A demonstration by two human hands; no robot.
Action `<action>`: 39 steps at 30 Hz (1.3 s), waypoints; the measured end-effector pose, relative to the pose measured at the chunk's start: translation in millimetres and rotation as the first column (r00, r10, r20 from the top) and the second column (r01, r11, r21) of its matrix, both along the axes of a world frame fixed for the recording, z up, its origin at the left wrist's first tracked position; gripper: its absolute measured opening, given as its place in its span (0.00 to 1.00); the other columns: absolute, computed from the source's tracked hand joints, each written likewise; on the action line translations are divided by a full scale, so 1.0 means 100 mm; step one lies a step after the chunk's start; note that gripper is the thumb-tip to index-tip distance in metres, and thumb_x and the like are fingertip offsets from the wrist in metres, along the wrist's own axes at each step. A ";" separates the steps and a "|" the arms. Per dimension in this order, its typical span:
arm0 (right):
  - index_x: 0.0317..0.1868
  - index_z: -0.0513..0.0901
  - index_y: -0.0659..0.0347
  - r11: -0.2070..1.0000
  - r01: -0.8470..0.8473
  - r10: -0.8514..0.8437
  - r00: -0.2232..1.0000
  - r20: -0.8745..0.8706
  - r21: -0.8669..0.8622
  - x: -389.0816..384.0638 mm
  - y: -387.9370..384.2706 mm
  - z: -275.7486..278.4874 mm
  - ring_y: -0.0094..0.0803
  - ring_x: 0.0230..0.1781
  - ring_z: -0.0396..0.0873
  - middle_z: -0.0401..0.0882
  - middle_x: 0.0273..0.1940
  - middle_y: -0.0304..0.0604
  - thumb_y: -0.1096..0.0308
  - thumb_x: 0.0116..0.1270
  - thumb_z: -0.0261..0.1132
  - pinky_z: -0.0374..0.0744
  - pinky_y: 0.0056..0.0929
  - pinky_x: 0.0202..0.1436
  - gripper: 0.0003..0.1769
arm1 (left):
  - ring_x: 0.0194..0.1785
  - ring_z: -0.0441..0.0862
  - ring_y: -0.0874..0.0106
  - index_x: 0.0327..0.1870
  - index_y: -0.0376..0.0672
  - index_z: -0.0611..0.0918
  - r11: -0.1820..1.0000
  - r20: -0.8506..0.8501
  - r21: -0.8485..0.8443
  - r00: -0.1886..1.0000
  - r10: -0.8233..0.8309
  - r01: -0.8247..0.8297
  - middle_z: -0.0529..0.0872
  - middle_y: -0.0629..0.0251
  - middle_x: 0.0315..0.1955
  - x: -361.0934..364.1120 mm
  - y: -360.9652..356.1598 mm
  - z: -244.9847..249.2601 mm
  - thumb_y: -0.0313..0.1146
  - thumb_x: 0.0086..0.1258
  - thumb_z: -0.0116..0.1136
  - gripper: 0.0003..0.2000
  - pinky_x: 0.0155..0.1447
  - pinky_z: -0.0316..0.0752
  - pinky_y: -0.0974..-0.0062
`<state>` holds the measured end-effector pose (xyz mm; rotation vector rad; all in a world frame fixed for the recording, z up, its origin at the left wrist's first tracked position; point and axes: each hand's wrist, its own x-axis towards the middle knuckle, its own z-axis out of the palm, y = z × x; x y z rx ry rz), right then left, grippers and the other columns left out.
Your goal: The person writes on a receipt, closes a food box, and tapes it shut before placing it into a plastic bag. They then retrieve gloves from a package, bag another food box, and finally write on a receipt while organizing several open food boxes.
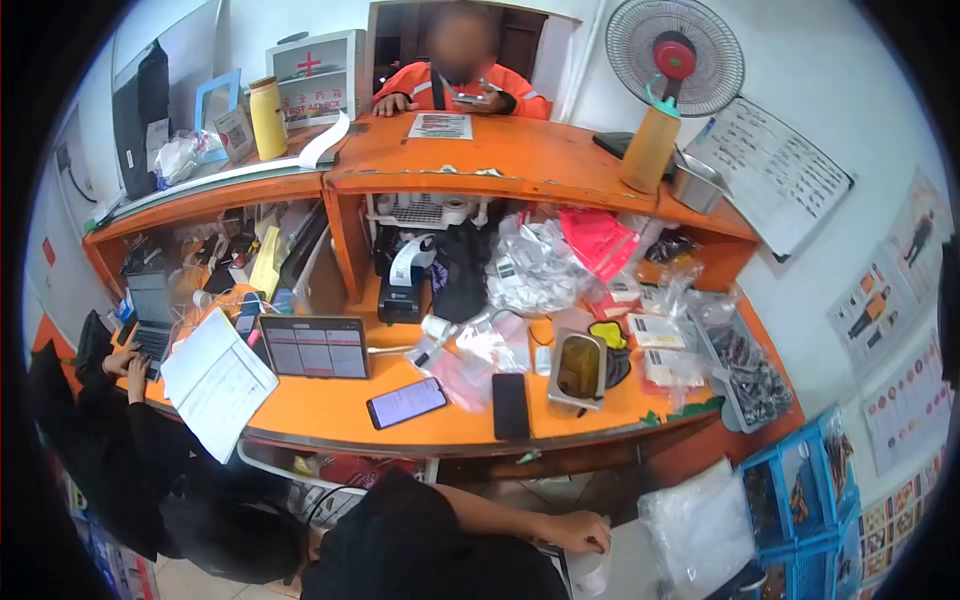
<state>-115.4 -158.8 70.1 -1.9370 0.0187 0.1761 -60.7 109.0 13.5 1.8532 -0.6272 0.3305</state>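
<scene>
Neither of my own hands shows in this view. Directly below me a person in black leans forward, dark hair toward the left. This person's bare forearm reaches right, the curled hand (580,532) right above a white cup-like object (590,575). At the far left, hands (128,368) in dark sleeves rest at a laptop (150,315). Papers with writing (220,385) stand beside a tablet (316,347). On the orange counter lie a lit phone (407,403), a dark phone (511,407) and a metal container (578,368).
Across the raised counter, a person in an orange jacket (515,90) holds a phone. A yellow squeeze bottle (650,145) stands near a fan (675,55). Plastic bags (540,262) fill the shelf. A grey tray (745,370) of small packets and blue crates (800,480) are right.
</scene>
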 end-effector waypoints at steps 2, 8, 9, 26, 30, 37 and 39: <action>0.52 0.79 0.60 0.997 -0.050 0.055 0.994 -0.091 0.054 0.10 0.37 0.04 0.30 0.37 0.73 0.78 0.41 0.41 0.52 0.71 0.55 0.71 0.27 0.40 0.21 | 0.39 0.81 0.64 0.35 0.40 0.86 0.998 -0.121 -0.053 0.992 0.033 -0.040 0.85 0.60 0.32 -0.18 0.42 0.25 0.24 0.59 0.61 0.05 0.43 0.74 0.69; 0.51 0.78 0.61 0.932 -0.193 0.271 0.933 -0.238 0.305 0.40 1.61 0.31 0.24 0.35 0.69 0.76 0.41 0.35 0.52 0.71 0.55 0.68 0.23 0.36 0.22 | 0.40 0.83 0.58 0.42 0.34 0.82 0.978 -0.055 -0.144 0.988 0.148 -0.154 0.86 0.53 0.36 -0.68 1.48 0.95 0.30 0.64 0.57 0.10 0.44 0.76 0.67; 0.51 0.78 0.61 0.871 -0.225 0.342 0.916 -0.210 0.438 0.46 1.83 0.44 0.21 0.35 0.68 0.75 0.41 0.32 0.52 0.71 0.56 0.67 0.21 0.36 0.21 | 0.40 0.83 0.58 0.42 0.34 0.82 0.980 -0.059 -0.143 0.990 0.130 -0.137 0.86 0.53 0.36 -0.73 1.59 1.00 0.30 0.64 0.57 0.10 0.44 0.76 0.67; 0.47 0.79 0.68 0.815 -0.517 0.505 0.855 0.117 0.263 1.12 3.81 1.07 0.19 0.37 0.74 0.81 0.38 0.36 0.72 0.68 0.57 0.72 0.20 0.42 0.11 | 0.46 0.83 0.64 0.66 0.39 0.67 0.857 -0.147 -0.376 0.936 0.319 -0.352 0.86 0.60 0.40 -0.74 2.78 0.84 0.31 0.61 0.64 0.30 0.54 0.74 0.68; 0.46 0.79 0.68 0.791 -0.527 0.528 0.844 0.088 0.311 1.14 4.26 1.08 0.18 0.37 0.74 0.81 0.38 0.37 0.74 0.68 0.57 0.72 0.19 0.42 0.10 | 0.44 0.85 0.68 0.61 0.36 0.71 0.796 -0.181 -0.336 0.864 0.470 -0.504 0.86 0.58 0.40 -0.80 3.28 0.79 0.26 0.62 0.61 0.24 0.52 0.76 0.72; 0.45 0.80 0.68 0.779 -0.562 0.592 0.805 -0.030 0.278 1.12 4.69 0.93 0.19 0.36 0.76 0.82 0.37 0.37 0.76 0.67 0.58 0.74 0.19 0.41 0.08 | 0.46 0.83 0.69 0.49 0.35 0.79 0.575 -0.261 -0.599 0.814 0.518 -0.558 0.86 0.57 0.38 -0.64 3.52 0.53 0.23 0.61 0.62 0.14 0.49 0.77 0.71; 0.41 0.80 0.68 0.774 -0.609 0.619 0.785 -0.010 0.174 1.15 4.71 0.80 0.18 0.31 0.74 0.81 0.32 0.37 0.75 0.66 0.60 0.73 0.20 0.36 0.06 | 0.45 0.83 0.69 0.48 0.35 0.79 0.613 -0.362 -0.564 0.833 0.419 -0.553 0.85 0.58 0.39 -0.63 3.53 0.64 0.24 0.59 0.64 0.15 0.49 0.76 0.72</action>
